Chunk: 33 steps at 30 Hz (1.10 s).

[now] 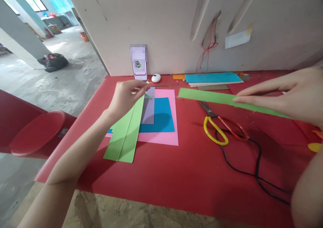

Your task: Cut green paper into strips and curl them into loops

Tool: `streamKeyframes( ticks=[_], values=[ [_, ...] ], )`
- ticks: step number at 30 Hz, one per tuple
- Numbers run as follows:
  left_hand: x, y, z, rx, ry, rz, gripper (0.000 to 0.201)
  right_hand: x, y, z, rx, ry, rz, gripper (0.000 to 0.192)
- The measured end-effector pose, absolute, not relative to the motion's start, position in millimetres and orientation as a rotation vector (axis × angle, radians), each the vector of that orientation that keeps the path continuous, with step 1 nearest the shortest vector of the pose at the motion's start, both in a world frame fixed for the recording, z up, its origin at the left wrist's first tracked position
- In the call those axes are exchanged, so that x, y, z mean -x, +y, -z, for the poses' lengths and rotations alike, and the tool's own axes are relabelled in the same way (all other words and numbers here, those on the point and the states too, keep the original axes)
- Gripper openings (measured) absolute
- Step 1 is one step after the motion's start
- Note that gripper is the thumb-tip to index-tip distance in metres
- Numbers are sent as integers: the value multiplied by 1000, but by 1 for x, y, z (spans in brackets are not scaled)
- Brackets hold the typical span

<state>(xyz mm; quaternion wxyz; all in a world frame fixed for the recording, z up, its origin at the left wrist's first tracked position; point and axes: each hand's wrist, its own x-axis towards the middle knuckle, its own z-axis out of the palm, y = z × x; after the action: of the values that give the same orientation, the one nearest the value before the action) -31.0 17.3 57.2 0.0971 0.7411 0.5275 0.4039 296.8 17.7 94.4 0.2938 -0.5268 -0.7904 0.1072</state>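
Red table (191, 174), green strip (202, 96) in right hand (290, 95)

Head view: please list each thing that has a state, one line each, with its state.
Green strip: held in the air by the right hand.
Folded green sheet: pinched at its top by the left hand.
Scissors: lying on the table, blades shut.
Pink sheet: flat, partly covered.
Black cable: loose on the table.

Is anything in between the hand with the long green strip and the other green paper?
Nothing blocks it. The right hand holds the green strip in the air above the scissors. Between it and the folded green paper in the left hand lie only flat sheets.
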Motion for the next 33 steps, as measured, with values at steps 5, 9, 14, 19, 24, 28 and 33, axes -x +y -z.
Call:
streamKeyframes(
  ticks=[5, 9, 14, 19, 24, 28, 33],
  values=[
    [2, -5, -57, -2362, 1227, -791, 24, -243, 6, -87, 1300, -2321, -470, 6],
    [-11, -18, -52, -2398, 1196, -673, 22, -206, -3, -73, 1140, -2258, -613, 13],
    [-15, -24, -47, -2467, 1249, -710, 23, -191, -10, -65, 1163, -2172, -738, 11],
    [-17, -27, -50, -2469, 1262, -742, 21, -192, -10, -65, 1197, -2148, -774, 9],
    [-2, -26, -66, -2486, 1367, -794, 20, -211, 0, -71, 1233, -2053, -845, 9],
    [15, -22, -78, -2499, 1505, -856, 21, -228, 9, -78, 1284, -1972, -778, 5],
    [13, -21, -74, -2629, 1612, -587, 24, -218, 5, -73, 1293, -2023, -742, 7]
  ],
)
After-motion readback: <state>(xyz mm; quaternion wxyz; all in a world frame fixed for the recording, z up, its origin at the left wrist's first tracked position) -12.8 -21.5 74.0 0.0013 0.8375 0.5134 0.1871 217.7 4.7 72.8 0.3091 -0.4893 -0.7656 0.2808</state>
